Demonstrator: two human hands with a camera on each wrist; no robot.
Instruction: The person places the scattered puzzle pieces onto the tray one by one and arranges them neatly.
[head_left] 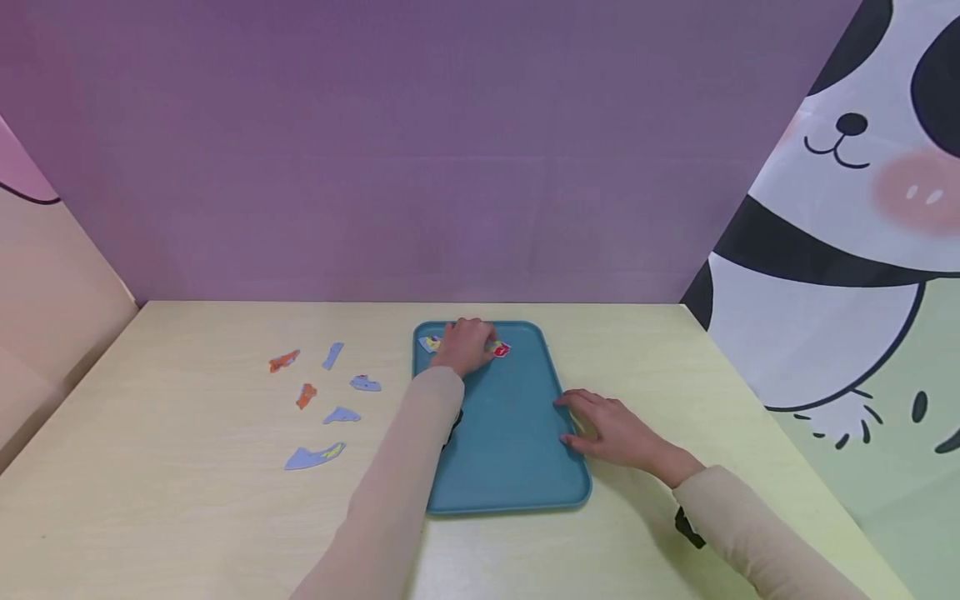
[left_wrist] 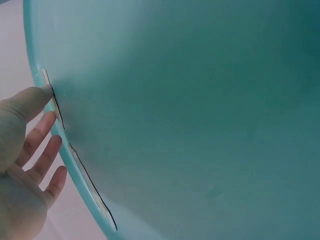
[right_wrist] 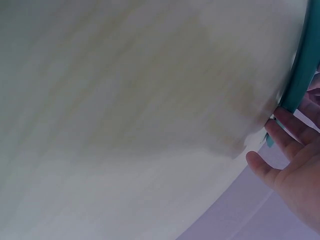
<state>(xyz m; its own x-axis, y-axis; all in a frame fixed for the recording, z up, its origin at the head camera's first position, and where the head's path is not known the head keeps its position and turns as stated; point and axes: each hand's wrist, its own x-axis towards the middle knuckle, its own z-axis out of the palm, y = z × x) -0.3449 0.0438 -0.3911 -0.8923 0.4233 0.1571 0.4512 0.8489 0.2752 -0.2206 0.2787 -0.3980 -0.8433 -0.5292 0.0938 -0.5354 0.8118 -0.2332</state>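
Observation:
My left hand (head_left: 465,344) is at the far end of a teal tray (head_left: 510,450). Its thumb and fingers pinch a flat cut-out piece with a red patch (head_left: 502,351), which lies close to the far rim. Part of that piece is hidden under the hand. To its left, a blue and yellow piece (head_left: 430,343) lies in the tray's far left corner; the left wrist view shows both pieces nearly edge-on. My right hand (head_left: 611,429) touches the tray's right rim, its fingers spread and relaxed, holding nothing.
Left of the tray, several loose pieces lie on the pale wooden table (head_left: 187,500): orange ones (head_left: 284,361), light blue ones (head_left: 365,383), and a long blue one with yellow (head_left: 313,457). A purple wall (head_left: 420,150) stands behind; a panda picture (head_left: 825,225) is at right.

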